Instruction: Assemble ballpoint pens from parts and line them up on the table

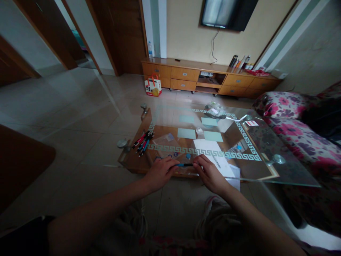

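A pen (184, 165) with a blue and black barrel is held level between my two hands, just above the near edge of the glass table (165, 122). My left hand (161, 172) pinches its blue end. Closed on the black end are the fingers of my right hand (210, 174). To the left on the glass lies a bundle of red, blue and black pens (144, 142). White paper sheets (226, 170) with a thin pen-like item on them lie by my right hand. A blue cap-like piece (188, 156) sits just beyond the held pen.
A clear plastic bag (167, 142) lies beyond my left hand. Toward the table's far side is a crumpled plastic bag with contents (215, 110). A flowered sofa (301, 131) stands at right, a wooden cabinet (183, 74) along the wall, a paper bag (153, 87) before it.
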Available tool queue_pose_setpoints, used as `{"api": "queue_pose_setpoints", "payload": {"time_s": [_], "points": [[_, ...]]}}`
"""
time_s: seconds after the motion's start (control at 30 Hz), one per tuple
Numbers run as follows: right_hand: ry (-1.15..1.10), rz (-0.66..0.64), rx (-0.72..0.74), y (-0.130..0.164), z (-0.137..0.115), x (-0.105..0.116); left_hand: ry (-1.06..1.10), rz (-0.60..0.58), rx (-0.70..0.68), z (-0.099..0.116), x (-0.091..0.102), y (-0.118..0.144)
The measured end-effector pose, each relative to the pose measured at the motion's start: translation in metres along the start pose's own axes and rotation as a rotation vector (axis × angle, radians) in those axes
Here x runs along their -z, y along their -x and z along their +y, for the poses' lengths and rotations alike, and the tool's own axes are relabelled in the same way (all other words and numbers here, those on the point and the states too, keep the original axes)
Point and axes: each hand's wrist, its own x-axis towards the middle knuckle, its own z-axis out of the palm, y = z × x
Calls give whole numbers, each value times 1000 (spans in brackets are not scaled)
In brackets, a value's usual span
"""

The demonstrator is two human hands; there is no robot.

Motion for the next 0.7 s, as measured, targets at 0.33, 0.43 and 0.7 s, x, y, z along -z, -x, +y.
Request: {"api": "queue_pose_setpoints", "payload": {"time_s": [0.33, 0.43, 0.7], "points": [[-78, 9, -22, -4, -5, -1, -31, 13, -34, 0, 1, -1], [-112, 28, -68, -4, -3, -5, -23, 1, -29, 3, 2, 0], [-176, 237, -255, -2, 13, -7, 31, 10, 33, -1, -1, 0]]}}
